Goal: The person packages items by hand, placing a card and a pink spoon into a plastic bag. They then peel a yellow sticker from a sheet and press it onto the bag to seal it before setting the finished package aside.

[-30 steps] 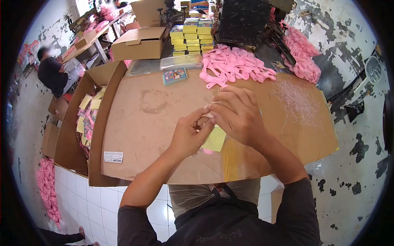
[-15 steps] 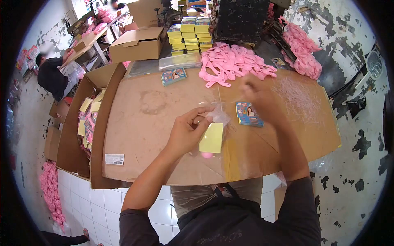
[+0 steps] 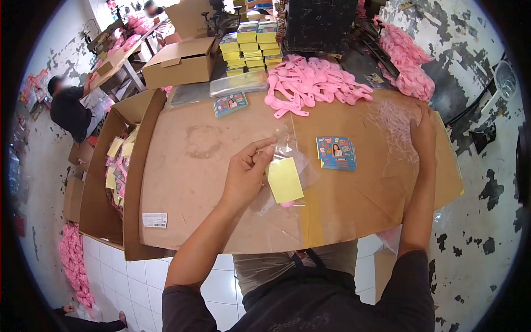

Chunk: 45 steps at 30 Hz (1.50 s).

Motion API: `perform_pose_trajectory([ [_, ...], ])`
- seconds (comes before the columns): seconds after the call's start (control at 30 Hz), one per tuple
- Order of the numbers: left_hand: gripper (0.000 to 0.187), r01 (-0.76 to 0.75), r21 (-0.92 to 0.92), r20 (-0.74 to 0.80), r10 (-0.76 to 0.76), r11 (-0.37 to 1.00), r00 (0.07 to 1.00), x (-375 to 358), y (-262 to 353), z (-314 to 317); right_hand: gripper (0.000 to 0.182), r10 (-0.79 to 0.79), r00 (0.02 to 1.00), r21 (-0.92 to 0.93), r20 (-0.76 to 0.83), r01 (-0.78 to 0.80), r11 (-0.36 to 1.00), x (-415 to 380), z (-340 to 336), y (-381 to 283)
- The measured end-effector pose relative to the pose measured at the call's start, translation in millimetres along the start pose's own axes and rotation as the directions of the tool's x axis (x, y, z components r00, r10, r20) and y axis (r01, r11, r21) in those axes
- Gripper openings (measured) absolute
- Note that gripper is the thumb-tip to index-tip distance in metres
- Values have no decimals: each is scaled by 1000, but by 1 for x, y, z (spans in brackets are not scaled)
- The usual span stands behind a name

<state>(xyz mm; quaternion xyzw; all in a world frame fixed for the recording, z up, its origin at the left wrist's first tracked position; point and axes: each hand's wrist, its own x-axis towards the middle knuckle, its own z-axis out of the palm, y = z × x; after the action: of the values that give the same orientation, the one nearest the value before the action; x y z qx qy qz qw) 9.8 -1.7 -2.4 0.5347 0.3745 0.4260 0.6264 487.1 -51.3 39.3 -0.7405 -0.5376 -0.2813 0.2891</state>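
The right hand (image 3: 423, 131) has swung out from near the picture cards (image 3: 337, 154) to the edge of the pale strands (image 3: 391, 130), leaving the left hand (image 3: 246, 172) alone to steady the plastic bag (image 3: 303, 165). That left hand pinches the bag near its top, forearm angled inward; the right arm reaches forward, its fingers pointing away, and whether they grip a strand I cannot tell. The bag lies mid-bench (image 3: 177, 185), a yellow card (image 3: 285, 181) in it, slightly tilted, pink (image 3: 288, 204) peeping below. Beyond sits a heap of pink plastic pieces (image 3: 315, 84); leftward, an open box (image 3: 145, 182).
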Motion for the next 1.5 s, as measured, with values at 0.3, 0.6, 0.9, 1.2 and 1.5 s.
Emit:
perform_pose_trajectory([
  [0.3,34,-34,-46,27,35,998,999,0,-1,7,37,-582,644,864,497,-305,401,-52,-19,-226],
  [0.6,31,27,-41,105,-23,999,994,-4,4,3,28,-571,541,728,618,-668,155,-63,7,-228],
  [0.9,21,-27,116,81,17,993,997,-3,-4,2,19,-521,471,622,712,-767,156,-68,16,-222],
  [1.2,23,-50,98,189,31,994,981,-6,5,1,16,-541,522,666,659,-739,98,-70,21,-218],
  [1.5,23,-67,121,181,44,990,982,-2,0,-7,14,-550,618,780,562,-618,103,-74,31,-215],
])
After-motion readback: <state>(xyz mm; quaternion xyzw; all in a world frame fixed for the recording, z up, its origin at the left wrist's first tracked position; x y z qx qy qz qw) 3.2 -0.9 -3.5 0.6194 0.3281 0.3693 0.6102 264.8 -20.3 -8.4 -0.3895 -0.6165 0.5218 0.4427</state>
